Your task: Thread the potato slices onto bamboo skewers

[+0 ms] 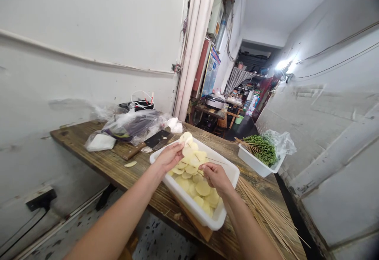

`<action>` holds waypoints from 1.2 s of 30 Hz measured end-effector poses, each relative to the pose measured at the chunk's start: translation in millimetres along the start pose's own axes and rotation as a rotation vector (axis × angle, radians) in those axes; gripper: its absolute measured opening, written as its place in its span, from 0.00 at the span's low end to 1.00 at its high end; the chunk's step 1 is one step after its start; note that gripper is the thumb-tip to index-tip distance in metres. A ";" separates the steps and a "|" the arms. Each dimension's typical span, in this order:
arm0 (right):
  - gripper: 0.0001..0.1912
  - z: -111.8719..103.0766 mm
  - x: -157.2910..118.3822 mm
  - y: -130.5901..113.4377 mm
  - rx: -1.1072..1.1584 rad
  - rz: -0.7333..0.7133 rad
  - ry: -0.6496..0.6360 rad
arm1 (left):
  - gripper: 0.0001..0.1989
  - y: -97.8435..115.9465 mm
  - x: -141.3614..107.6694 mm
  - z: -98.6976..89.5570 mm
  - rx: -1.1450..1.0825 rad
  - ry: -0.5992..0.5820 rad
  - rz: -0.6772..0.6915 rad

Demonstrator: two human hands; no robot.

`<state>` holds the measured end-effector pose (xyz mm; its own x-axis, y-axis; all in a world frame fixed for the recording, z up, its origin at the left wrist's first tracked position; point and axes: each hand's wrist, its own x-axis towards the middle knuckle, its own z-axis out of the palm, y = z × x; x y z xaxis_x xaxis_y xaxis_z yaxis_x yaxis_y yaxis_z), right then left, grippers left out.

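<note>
A white plastic tub (231,166) full of thin, pale yellow potato slices (203,188) stands on the wooden table in front of me. Over its far left side my left hand (171,156) pinches a potato slice (186,137) between thumb and fingers. My right hand (213,175), above the right part of the tub, is closed on a thin bamboo skewer (196,157). Several slices hang close together between the two hands; how many sit on the skewer I cannot tell. The right fingertips partly hide the skewer's end.
Loose bamboo skewers (266,216) lie right of the tub. Behind them a white tub (257,165) holds skewered green vegetables (262,149). A cleaver (151,141) and plastic bags (133,124) lie at the left, with a stray potato slice (130,164) near the table's edge.
</note>
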<state>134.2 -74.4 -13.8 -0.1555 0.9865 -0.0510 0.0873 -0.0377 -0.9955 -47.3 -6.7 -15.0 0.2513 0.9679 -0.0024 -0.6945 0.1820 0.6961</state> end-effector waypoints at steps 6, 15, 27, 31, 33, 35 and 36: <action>0.15 2.1 -0.3 0.3 0.037 0.008 -0.044 | 0.06 4.2 3.0 -2.4 -0.117 0.050 0.055; 0.14 7.7 1.9 -2.7 0.162 -0.091 0.052 | 0.02 -30.3 -10.5 34.5 -0.158 0.056 -0.107; 0.13 6.8 -0.2 -1.3 0.221 -0.135 0.106 | 0.04 -42.7 -14.9 56.3 0.051 0.074 0.002; 0.12 6.2 -0.2 0.4 0.227 -0.156 0.125 | 0.03 -42.4 -16.2 58.6 0.099 0.061 -0.008; 0.12 5.3 0.0 1.3 0.221 -0.162 0.118 | 0.03 -41.6 -15.8 58.3 0.102 0.055 -0.027; 0.11 4.3 0.4 2.5 0.169 -0.177 0.121 | 0.04 -40.8 -15.0 56.6 0.099 0.036 -0.051; 0.11 3.9 0.5 3.1 0.109 -0.206 0.142 | 0.04 -40.5 -14.6 55.4 0.105 0.022 -0.062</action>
<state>130.5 -74.6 -17.3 -0.0190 0.9873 0.1580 -0.0392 0.1572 -0.9868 14.6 -37.9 -3.4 0.2757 0.9592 -0.0626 -0.6033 0.2234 0.7656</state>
